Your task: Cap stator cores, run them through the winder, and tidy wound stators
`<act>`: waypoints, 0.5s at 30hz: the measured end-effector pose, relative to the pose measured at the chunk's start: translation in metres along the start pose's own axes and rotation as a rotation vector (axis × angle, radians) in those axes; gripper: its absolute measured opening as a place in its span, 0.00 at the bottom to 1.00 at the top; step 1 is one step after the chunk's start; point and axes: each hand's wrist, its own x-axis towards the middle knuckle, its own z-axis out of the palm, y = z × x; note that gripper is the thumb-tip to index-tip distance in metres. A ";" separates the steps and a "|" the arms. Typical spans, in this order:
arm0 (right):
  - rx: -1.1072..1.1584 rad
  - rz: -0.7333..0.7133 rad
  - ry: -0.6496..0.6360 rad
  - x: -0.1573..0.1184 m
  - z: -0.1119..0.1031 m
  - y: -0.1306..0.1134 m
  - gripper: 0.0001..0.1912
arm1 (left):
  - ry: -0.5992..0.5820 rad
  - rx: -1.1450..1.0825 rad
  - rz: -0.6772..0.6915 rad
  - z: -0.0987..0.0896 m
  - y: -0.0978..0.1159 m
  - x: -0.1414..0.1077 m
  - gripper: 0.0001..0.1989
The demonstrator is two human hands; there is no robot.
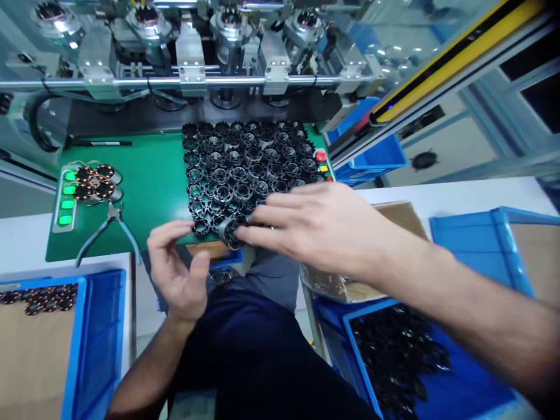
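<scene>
Rows of black-and-silver motor stator cores [238,173] stand packed together on a green mat [153,169]. At the front edge of this block, my right hand [310,224] pinches one stator core [230,231], which is tilted on its side. My left hand [179,271] holds nothing; its thumb is apart from the bent fingers. Its fingertips are at the front left corner of the block, and I cannot tell whether they touch the core there. Several copper-wound stators [98,182] sit at the mat's left end, with blue-handled pliers [114,219] in front of them.
A winding machine [188,58] spans the back. Green-lit buttons [65,196] are on the left, a red button [321,156] on the right. Blue bins [102,326] flank me; the right one holds black parts [398,356]. A cardboard box [398,219] lies beneath my right forearm.
</scene>
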 end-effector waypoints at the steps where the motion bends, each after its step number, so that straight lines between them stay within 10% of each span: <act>1: -0.031 -0.021 -0.061 0.016 0.002 0.007 0.13 | -0.082 0.076 0.040 -0.006 -0.007 0.010 0.17; 6: -0.068 -0.063 -0.245 0.064 0.021 0.026 0.07 | -0.259 0.343 0.137 -0.008 -0.019 0.028 0.17; 15: -0.019 0.004 -0.268 0.066 0.027 0.036 0.10 | -0.262 0.364 0.124 0.010 -0.034 0.028 0.12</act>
